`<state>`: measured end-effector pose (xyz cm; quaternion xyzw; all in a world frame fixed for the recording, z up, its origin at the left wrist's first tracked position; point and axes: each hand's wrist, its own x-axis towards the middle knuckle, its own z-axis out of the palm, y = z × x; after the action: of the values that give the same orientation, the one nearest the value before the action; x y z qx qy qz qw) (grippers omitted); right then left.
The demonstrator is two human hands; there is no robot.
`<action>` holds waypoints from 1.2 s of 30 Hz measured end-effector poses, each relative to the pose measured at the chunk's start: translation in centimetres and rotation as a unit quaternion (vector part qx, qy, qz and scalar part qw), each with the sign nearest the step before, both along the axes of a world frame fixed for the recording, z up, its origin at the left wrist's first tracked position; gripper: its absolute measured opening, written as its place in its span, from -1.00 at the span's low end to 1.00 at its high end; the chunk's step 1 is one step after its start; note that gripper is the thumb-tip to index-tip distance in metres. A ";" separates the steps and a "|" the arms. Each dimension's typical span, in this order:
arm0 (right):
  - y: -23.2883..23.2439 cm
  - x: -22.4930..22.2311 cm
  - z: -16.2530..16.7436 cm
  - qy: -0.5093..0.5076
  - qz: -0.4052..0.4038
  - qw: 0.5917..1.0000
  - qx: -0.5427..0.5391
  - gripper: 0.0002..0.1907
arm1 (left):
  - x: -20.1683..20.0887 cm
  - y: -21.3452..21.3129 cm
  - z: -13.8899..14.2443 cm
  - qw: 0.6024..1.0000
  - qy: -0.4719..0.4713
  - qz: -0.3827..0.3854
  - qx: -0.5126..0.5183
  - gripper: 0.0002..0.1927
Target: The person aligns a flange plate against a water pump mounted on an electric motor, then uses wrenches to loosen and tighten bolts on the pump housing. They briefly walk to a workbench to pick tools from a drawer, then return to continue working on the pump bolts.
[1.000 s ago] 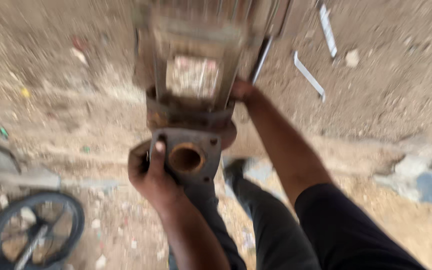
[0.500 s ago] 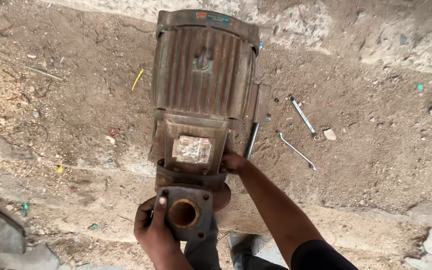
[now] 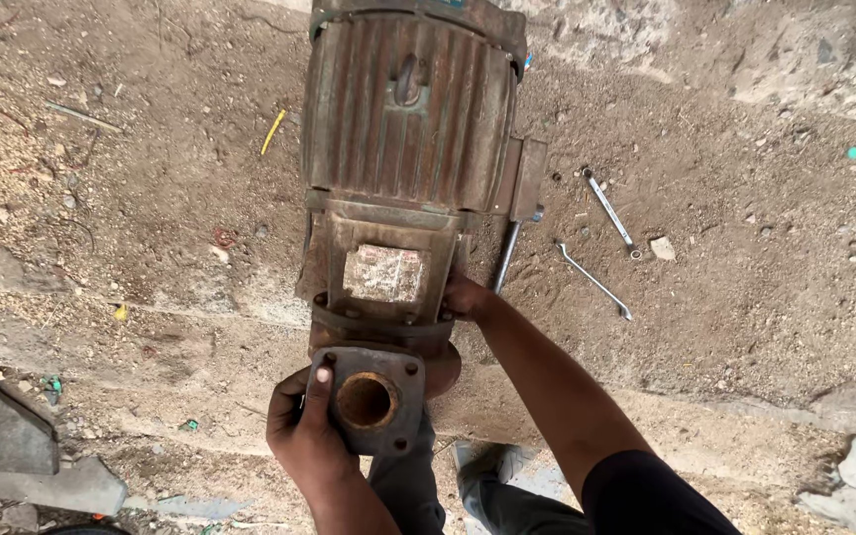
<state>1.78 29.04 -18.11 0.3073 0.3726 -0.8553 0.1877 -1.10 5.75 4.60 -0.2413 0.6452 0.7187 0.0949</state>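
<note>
A large rusty pump with a ribbed motor housing [image 3: 408, 119] lies on dirt ground, seen from above. Its square flange [image 3: 374, 396] with a round rusty opening points toward me. My left hand [image 3: 304, 431] grips the flange's left edge, thumb on its face. My right hand [image 3: 463, 295] reaches under the right side of the pump body, just behind the flange, fingers hidden against the casing. A worn plate [image 3: 383, 272] sits on top of the pump body.
Two spanners [image 3: 609, 210] [image 3: 594, 281] lie on the dirt right of the pump, and a metal rod [image 3: 505, 256] rests beside the housing. A concrete block [image 3: 12, 446] sits at lower left. My trouser legs and a shoe [image 3: 487, 466] are below the flange.
The view has tilted up along the pump and steadied, so the whole motor housing and the spanners show. Both hands keep their hold at the flange end.
</note>
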 end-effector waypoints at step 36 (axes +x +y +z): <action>0.7 0.2 -1.9 -0.005 0.021 1.000 -0.002 -0.83 | 0.0 -0.7 -0.6 1.000 0.010 -0.025 -0.006 -0.89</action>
<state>1.98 29.77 -20.05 0.3032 0.3765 -0.8502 0.2083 -1.13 5.06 4.01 -0.2184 0.6559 0.7150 0.1044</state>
